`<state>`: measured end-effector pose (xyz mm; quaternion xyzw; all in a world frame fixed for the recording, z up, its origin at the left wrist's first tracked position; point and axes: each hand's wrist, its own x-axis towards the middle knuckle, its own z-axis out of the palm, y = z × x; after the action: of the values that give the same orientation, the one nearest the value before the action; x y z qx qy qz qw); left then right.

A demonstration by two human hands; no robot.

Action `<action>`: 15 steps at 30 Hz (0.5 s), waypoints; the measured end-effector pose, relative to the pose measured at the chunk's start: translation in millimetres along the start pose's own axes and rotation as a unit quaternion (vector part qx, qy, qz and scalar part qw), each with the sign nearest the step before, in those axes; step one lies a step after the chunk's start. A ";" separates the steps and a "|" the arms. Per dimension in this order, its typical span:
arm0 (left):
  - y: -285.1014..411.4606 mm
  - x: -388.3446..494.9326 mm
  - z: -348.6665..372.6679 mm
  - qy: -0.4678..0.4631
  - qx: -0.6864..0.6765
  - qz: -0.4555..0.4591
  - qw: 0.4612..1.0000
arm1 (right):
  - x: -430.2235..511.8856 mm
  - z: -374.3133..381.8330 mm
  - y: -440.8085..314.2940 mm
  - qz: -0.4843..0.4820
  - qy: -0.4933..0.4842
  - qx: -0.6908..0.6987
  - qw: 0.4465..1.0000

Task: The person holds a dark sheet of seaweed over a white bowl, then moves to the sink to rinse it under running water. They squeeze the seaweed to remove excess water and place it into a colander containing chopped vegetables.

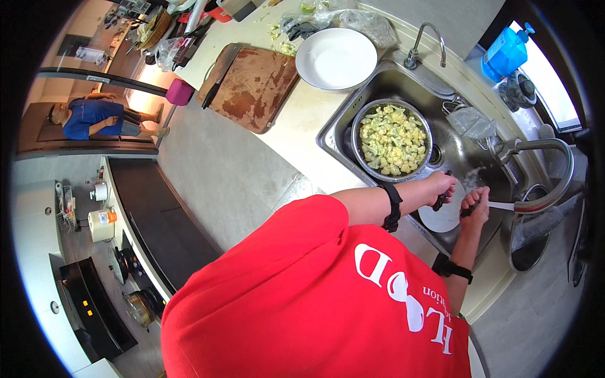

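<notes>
My left hand (444,189) grips a dark, ragged clump (440,200), perhaps wood ear fungus. Close to it, my right hand (477,208) is closed on another dark piece (468,210), mostly hidden by the fingers. Both hands are over a white plate (434,219) lying in the stainless steel sink (411,90). From the curved tap (543,206), a pale stream (501,205) reaches my right hand. Beside my left forearm, a round metal bowl (358,156) full of cut cauliflower (391,139) sits in the sink.
A large white dish (336,59) rests left of the sink, beside a wet wooden cutting board (257,85) with a knife (222,75) along its edge. Plastic bags (366,26) lie behind the dish. Another person (94,118) in blue stands beyond the doorway.
</notes>
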<state>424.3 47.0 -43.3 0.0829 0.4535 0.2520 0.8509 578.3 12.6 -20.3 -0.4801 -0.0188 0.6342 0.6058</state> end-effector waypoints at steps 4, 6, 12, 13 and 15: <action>-2.1 0.3 -0.2 -0.003 -0.008 -0.006 1.000 | 6.4 5.0 -0.6 -0.018 0.014 0.029 0.999; -2.9 0.7 -0.4 -0.006 -0.011 -0.002 1.000 | 14.5 0.1 0.2 -0.006 0.041 -0.017 0.999; -4.6 0.9 -2.9 0.002 -0.009 -0.005 1.000 | 21.3 -37.5 1.0 0.059 -0.132 0.082 0.986; -4.7 0.7 -4.0 0.003 -0.011 -0.003 1.000 | 21.2 -38.8 2.2 0.064 -0.166 0.093 0.980; -4.6 0.4 -5.8 -0.001 -0.013 -0.001 1.000 | 19.6 -35.8 3.2 0.069 -0.086 0.130 0.985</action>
<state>421.4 42.8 -48.7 0.0715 0.4493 0.2565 0.8528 602.3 7.2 -53.0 -0.3415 0.0450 0.7101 0.6141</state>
